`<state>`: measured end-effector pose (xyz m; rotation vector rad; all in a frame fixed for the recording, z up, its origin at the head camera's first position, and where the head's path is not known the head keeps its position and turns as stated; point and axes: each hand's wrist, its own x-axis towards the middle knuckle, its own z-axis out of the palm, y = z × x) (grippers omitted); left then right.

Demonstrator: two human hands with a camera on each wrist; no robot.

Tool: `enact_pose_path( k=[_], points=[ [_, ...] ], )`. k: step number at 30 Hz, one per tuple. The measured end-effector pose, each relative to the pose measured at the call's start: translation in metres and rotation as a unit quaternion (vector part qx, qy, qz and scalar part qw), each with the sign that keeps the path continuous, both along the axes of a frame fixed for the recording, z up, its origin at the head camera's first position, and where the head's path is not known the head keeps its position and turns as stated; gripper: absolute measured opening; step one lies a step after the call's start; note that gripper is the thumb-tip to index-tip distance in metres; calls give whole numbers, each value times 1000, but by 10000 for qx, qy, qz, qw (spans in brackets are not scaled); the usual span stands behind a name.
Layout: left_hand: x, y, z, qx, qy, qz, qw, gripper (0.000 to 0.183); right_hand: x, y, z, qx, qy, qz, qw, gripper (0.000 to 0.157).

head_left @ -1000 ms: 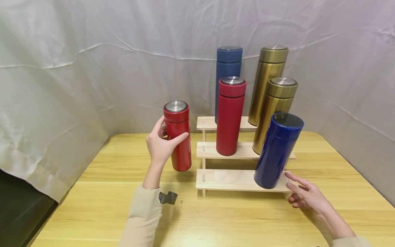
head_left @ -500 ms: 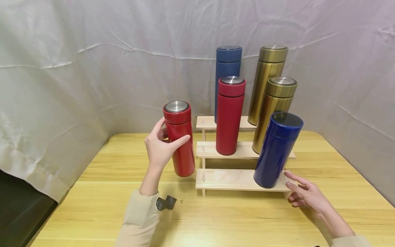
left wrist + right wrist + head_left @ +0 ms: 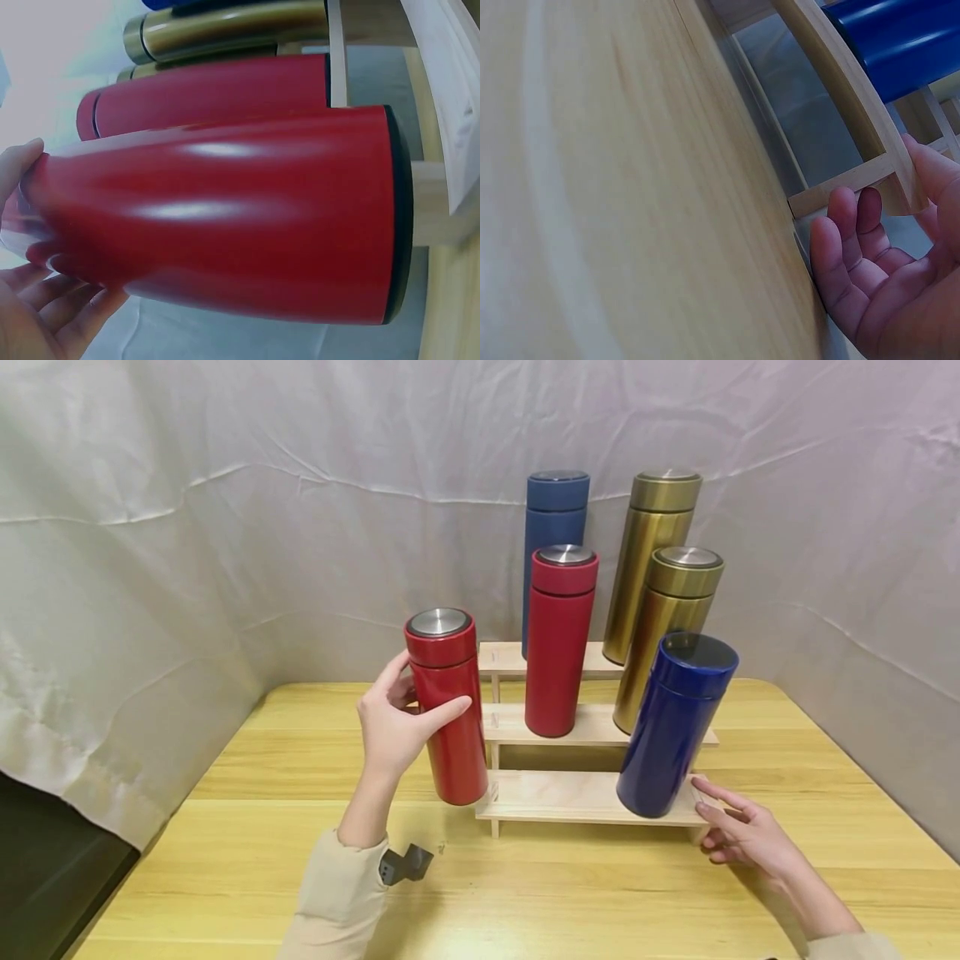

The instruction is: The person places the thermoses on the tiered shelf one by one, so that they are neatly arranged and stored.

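Observation:
My left hand (image 3: 393, 727) grips a glossy red thermos (image 3: 456, 752) with a steel-topped lid, thumb across its front and fingers behind. Slightly tilted, the thermos hangs with its base overlapping the left end of the lowest shelf in the head view. That shelf belongs to a three-step wooden rack (image 3: 555, 795). At its right end my right hand (image 3: 750, 835) holds the board's corner; in the right wrist view the fingers (image 3: 844, 217) curl beside the rack's leg. A glossy dark blue thermos (image 3: 667, 747) stands on the lowest shelf, close to that hand.
On the middle step stand a matte red thermos (image 3: 558, 652) and a gold thermos (image 3: 648, 643), partly hidden by the dark blue one. The top step bears a matte blue thermos (image 3: 555, 527) and another gold one. A pale curtain (image 3: 337, 527) hangs behind the wooden table (image 3: 570, 893).
My left hand has brought the glossy red thermos rightward and nearer, from beside the rack to the lowest shelf's left end. My right hand and the racked thermoses have stayed put.

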<state>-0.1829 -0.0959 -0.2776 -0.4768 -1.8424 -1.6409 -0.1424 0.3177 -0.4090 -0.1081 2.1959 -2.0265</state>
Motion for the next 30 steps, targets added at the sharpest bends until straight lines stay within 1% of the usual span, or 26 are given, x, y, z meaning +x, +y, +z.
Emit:
enact_pose_path(
  k=[7, 10, 12, 14, 17, 23, 30],
  points=[
    [6, 9, 2, 96, -112, -384, 9992, 60, 0, 0, -1, -98, 6, 78, 9999, 40],
    [15, 15, 10, 72, -254, -446, 9987, 59, 0, 0, -1, -136, -5, 73, 9999, 41],
    [16, 18, 10, 91, -281, -515, 9982, 59, 0, 0, -1, -130, 3, 74, 9999, 41],
    [16, 21, 10, 111, -349, -568, 9977, 59, 0, 0, -2, -75, 0, 46, 10000, 40],
    [8, 24, 2, 108, -290, -662, 9973, 61, 0, 0, -1, 19, -41, -35, 10000, 38],
    [6, 33, 0, 31, -239, -773, 9967, 61, 0, 0, -1, -50, 29, 32, 10000, 39],
    [4, 47, -4, 33, -209, -925, 9955, 65, -2, 3, -5, -22, 76, 59, 10000, 39]
  ],
)
